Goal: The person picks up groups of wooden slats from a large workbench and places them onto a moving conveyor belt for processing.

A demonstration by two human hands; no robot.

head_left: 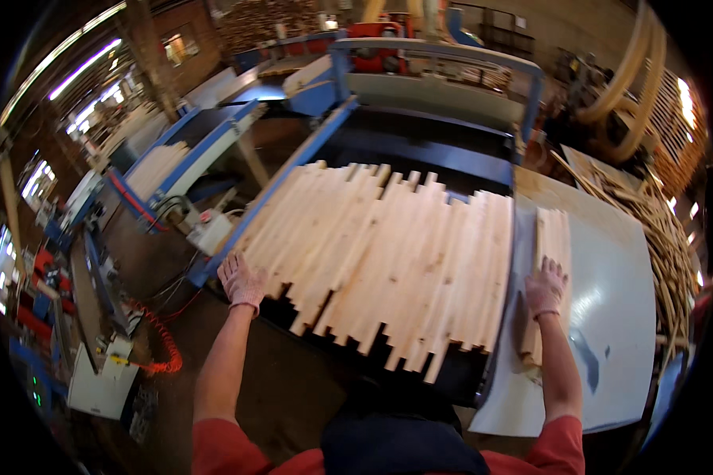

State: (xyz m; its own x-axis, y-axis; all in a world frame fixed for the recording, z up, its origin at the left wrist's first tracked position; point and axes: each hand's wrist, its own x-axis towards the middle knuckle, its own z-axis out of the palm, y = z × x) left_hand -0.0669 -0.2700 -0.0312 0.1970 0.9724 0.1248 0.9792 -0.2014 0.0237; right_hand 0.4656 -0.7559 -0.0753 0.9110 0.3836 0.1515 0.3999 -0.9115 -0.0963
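Note:
Many pale wooden strips (388, 261) lie side by side with staggered ends across a dark bed in a blue frame. My left hand (242, 283), in a pinkish knit glove, rests at the left edge of this layer, fingers stretched forward beside the blue rail (281, 178). To the right, a narrow stack of wooden strips (554, 229) sits on a pale sheet-topped table (610, 293). My right hand (547, 286), gloved the same way, lies on top of that stack with its fingers extended. Its palm hides part of the strips beneath.
A blue crossbar (444, 51) spans the bed's far end. At left stand another blue-railed conveyor (206, 146) carrying strips and a small control box (212, 231). An orange coiled hose (165, 348) hangs lower left. Thin wood offcuts (665, 269) are heaped beyond the right table.

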